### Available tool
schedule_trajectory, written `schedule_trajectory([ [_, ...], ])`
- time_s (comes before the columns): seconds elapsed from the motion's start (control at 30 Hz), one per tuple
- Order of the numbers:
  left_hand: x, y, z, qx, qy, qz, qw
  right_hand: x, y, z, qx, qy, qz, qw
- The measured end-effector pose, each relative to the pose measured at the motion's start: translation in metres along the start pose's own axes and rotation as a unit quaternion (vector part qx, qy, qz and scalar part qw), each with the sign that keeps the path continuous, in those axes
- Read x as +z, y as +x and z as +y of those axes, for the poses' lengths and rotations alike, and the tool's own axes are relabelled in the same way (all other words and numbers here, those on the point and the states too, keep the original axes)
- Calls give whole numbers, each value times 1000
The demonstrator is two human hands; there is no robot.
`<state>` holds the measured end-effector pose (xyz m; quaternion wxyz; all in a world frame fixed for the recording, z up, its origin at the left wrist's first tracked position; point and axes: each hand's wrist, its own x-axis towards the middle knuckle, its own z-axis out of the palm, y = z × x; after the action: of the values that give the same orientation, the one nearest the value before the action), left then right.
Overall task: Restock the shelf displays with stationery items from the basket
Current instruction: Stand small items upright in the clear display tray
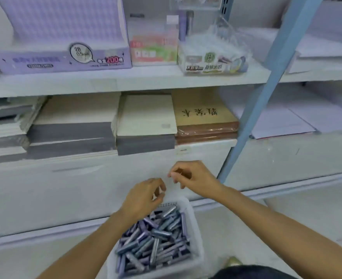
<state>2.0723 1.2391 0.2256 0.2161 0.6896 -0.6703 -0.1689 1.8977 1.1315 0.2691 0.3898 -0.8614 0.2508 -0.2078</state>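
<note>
Basket (196, 234): white plastic, bottom centre, in front of the shelf unit's base, loosely piled full of small purple and grey tubes (156, 238). Left hand (143, 195) is just above its far rim, fingers curled, tips together. Right hand (190, 176) is higher and close beside it, fingertips pinched. Too blurred to tell whether either grips anything. Lower shelf: stacked notebooks (146, 117). Upper shelf: purple display box (61, 61), clear box (212, 66). Blue upright (270, 77) on the right.
</note>
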Motion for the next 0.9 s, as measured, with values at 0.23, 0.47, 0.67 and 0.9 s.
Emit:
schedule_trajectory([
  [0.23, 120, -55, -53, -208, -6, -205, 957, 123, -50, 112, 164, -79, -210, 961],
  [0.47, 172, -67, -63, -281, -2, -92, 955, 159, -76, 155, 170, -109, -278, 939],
  [0.67, 168, -69, -67, -252, -168, -16, 953, 152, -61, 152, 166, -39, -148, 974],
  [0.9, 147, -51, -55, -352, -462, 47, 812, 146, -34, 127, 263, 188, -63, 944],
])
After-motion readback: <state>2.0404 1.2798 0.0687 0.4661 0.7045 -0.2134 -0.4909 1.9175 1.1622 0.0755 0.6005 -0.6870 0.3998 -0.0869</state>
